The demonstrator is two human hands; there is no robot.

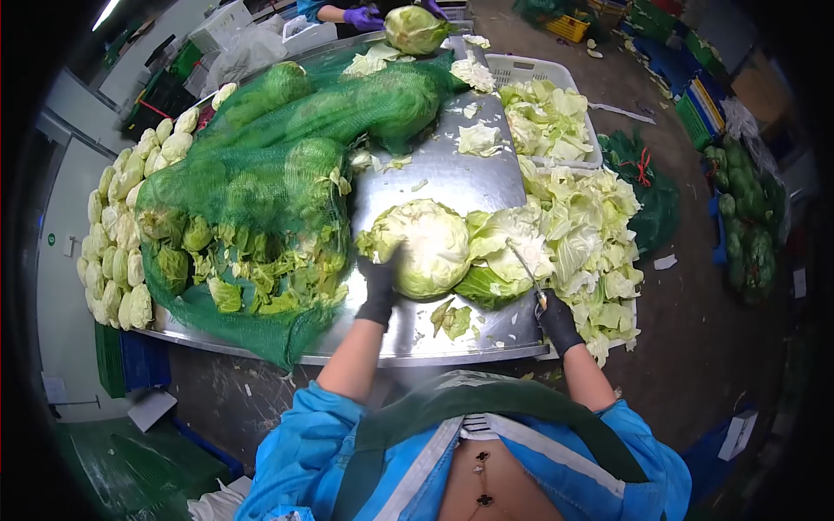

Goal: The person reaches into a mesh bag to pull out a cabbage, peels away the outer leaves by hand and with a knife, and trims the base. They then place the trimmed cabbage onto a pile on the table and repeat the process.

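Observation:
A trimmed pale-green cabbage (426, 247) rests on the metal table (417, 334) in front of me. My left hand (380, 282), in a dark glove, presses against its near left side with the fingers partly hidden by the leaves. My right hand (559, 321), also gloved, is closed around the handle of a knife (526, 267). The blade points up and left, over loose cabbage leaves (499, 239) to the right of the head. Small leaf scraps (452, 319) lie just below the cabbage.
Green mesh sacks (261, 182) of cabbages cover the table's left side, with trimmed cabbages (113, 252) stacked beyond. At the right, leaves (591, 234) overflow beside a white crate (595, 156). Across the table, a co-worker's purple-gloved hand (363, 17) is near another cabbage (417, 30).

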